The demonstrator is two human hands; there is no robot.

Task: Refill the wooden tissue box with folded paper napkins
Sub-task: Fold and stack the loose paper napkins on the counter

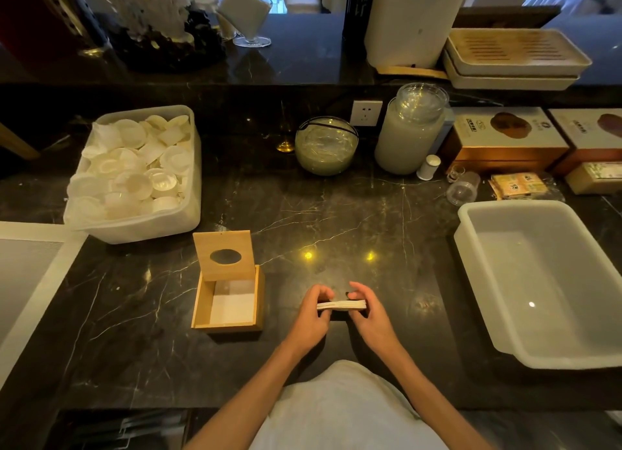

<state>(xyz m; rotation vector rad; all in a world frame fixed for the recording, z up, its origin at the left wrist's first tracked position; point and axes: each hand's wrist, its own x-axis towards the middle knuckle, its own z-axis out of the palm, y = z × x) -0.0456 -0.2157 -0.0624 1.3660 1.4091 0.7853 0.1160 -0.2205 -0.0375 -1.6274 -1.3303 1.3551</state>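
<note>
The wooden tissue box (203,307) stands on the dark marble counter, left of centre. Its lid (223,255), with an oval slot, is tilted up at the back. White napkins (233,303) lie flat at the bottom of the box. To the right of the box, my left hand (313,315) and my right hand (368,311) hold a thin stack of folded paper napkins (341,305) between them, one hand at each end, just above the counter.
A plastic tub of white paper cups (134,177) sits behind the box. An empty white tub (538,281) is at the right. A glass bowl (325,145), a lidded jar (410,129) and boxes (505,140) line the back. A white mat (30,274) lies at the left.
</note>
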